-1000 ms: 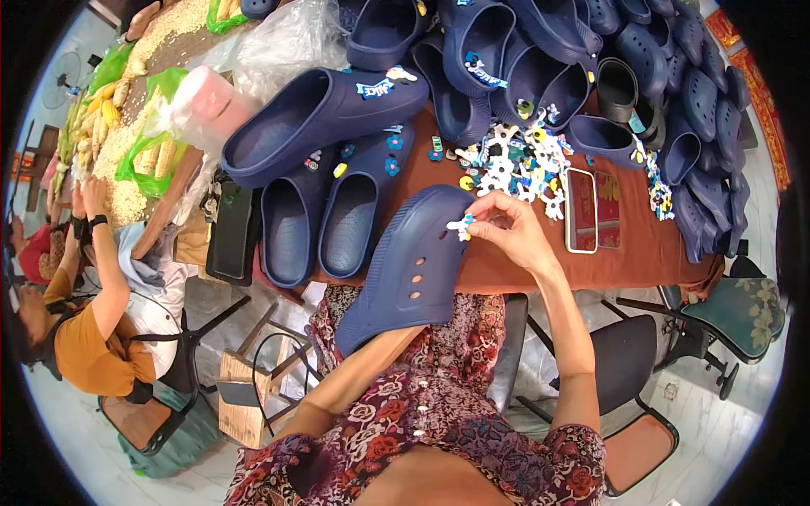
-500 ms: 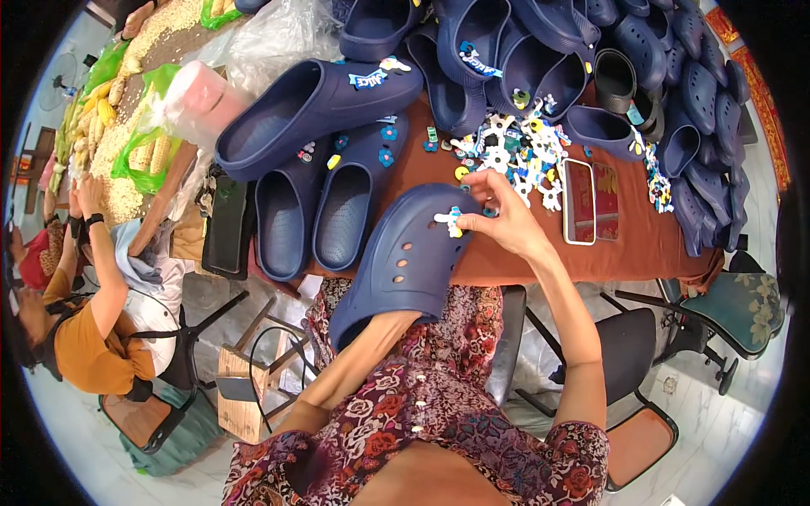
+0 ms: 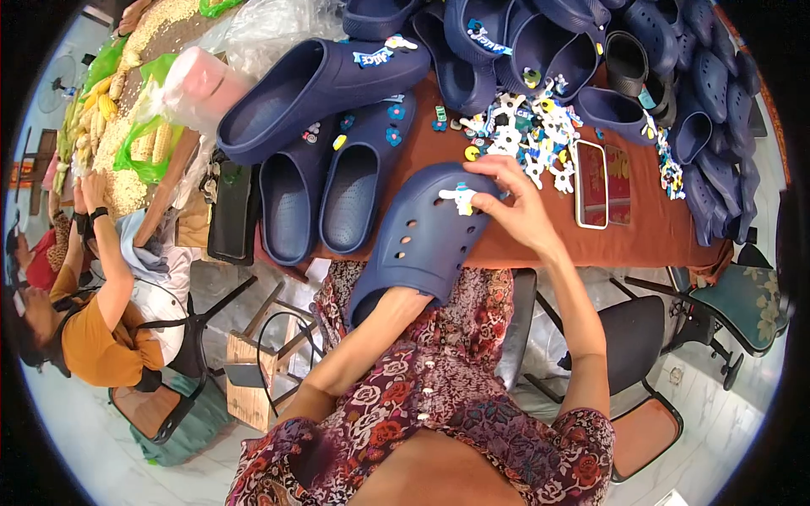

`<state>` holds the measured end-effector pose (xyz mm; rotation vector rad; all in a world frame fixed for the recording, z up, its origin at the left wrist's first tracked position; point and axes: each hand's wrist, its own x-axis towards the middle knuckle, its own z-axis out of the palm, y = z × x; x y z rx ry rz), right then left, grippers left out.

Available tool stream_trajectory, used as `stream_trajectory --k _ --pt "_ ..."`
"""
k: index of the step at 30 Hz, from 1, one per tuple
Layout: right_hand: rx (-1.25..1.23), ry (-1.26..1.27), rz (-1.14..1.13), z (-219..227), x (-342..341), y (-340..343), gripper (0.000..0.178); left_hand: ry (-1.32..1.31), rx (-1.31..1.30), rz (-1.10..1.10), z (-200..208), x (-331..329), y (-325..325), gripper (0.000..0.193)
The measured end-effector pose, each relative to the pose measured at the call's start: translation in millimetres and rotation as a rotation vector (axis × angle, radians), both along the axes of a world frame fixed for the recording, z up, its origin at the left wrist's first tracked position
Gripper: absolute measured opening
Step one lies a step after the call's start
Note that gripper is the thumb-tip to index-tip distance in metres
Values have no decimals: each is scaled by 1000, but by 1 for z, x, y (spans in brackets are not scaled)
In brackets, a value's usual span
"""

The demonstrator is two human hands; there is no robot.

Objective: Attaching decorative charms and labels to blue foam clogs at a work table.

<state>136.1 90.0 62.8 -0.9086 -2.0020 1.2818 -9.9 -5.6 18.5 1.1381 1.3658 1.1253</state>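
Note:
A navy clog is tilted up at the table's front edge, its toe pointing away from me. My left hand is inside it up to the wrist and holds it up; the fingers are hidden. A white and blue shoe charm lies over the holes near the toe. The thumb of my right hand presses on this charm, while its bent forefinger rests on the clog's toe rim. Loose charms are heaped on the table just beyond that hand.
Finished-looking clogs with charms stand at left, beside a black tray. Many navy clogs are piled at right. A white-rimmed phone lies on the brown cloth. Another person works at left by corn; chairs stand below.
My right thumb has shifted on the charm, and the right fingers lie lower over the toe rim. The clog is slightly more upright. The whole view has moved a little.

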Motion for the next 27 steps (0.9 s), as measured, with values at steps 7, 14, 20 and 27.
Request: stream_trajectory --k 7,14,20,27 --pt "148 -95 110 17 5 -3 50 112 15 -113 4 -6 1 30" --pt "32 -111 55 5 -8 -7 43 -280 -63 26 -1 0 0 30" --pt "60 -79 -24 -8 -13 -12 42 -602 -152 146 -12 1 -3 30" --pt "106 -28 -105 -27 -24 -12 41 317 -53 -152 10 -7 10 29"
